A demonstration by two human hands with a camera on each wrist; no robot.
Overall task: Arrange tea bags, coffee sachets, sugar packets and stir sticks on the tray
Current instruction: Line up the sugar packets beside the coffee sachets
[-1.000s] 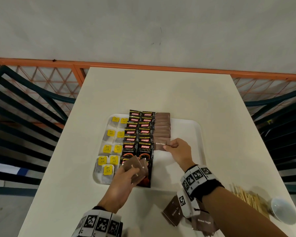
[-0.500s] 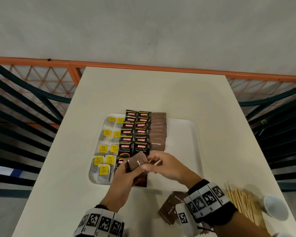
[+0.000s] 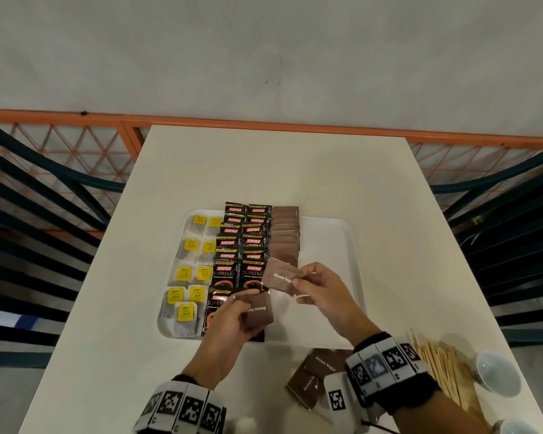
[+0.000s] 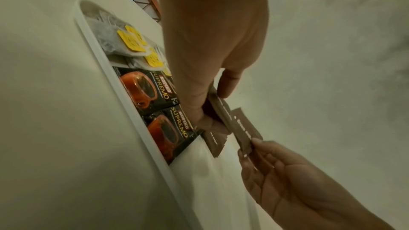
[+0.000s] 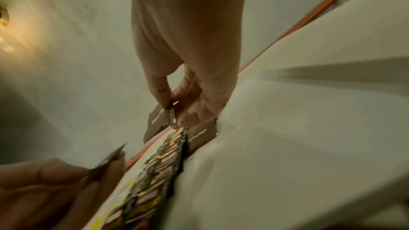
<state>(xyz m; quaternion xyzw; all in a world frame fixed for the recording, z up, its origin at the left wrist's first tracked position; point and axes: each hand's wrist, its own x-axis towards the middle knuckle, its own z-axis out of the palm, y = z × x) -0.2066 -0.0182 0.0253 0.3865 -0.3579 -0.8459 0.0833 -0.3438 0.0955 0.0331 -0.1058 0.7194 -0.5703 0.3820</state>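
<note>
The white tray [image 3: 333, 239] holds tea bags with yellow tags [image 3: 190, 270] on its left, two columns of black coffee sachets [image 3: 242, 242] in the middle, and a column of brown sugar packets [image 3: 285, 233] beside them. My left hand [image 3: 232, 321] grips a small stack of brown sugar packets [image 3: 257, 311] over the tray's near edge. My right hand [image 3: 320, 289] pinches one brown sugar packet [image 3: 279, 278] by its end, just above the near end of the sugar column. The pinch shows in the right wrist view on the packet [image 5: 159, 120].
More brown sugar packets [image 3: 314, 377] lie on the table near my right wrist. Wooden stir sticks [image 3: 442, 368] lie at the right front next to a white cup [image 3: 496, 374]. Dark chairs [image 3: 38, 220] flank the table; an orange railing [image 3: 264, 126] runs behind.
My right hand came back from the sugar column to the left hand's stack, took one packet from it, and now carries it up toward the column. The left hand stayed put.
</note>
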